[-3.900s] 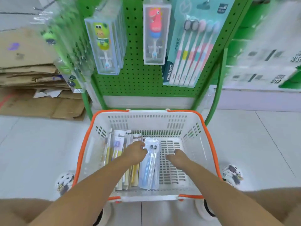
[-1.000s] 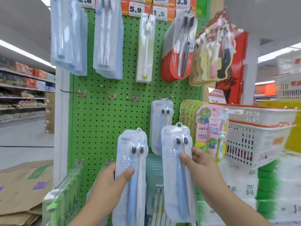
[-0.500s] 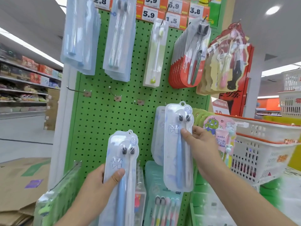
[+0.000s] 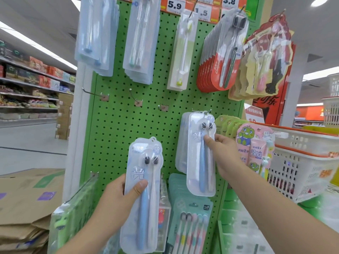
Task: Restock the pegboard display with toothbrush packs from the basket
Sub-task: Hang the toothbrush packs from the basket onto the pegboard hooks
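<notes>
Three bare hooks (image 4: 136, 99) on green pegboard (image 4: 117, 129), shop aisle

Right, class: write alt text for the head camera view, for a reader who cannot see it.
A person's right hand lifts a clear two-toothbrush pack to a hook on a green pegboard, in front of matching packs. The left hand grips a second identical pack lower down. Other toothbrush packs hang above, and white baskets stand at right.
</notes>
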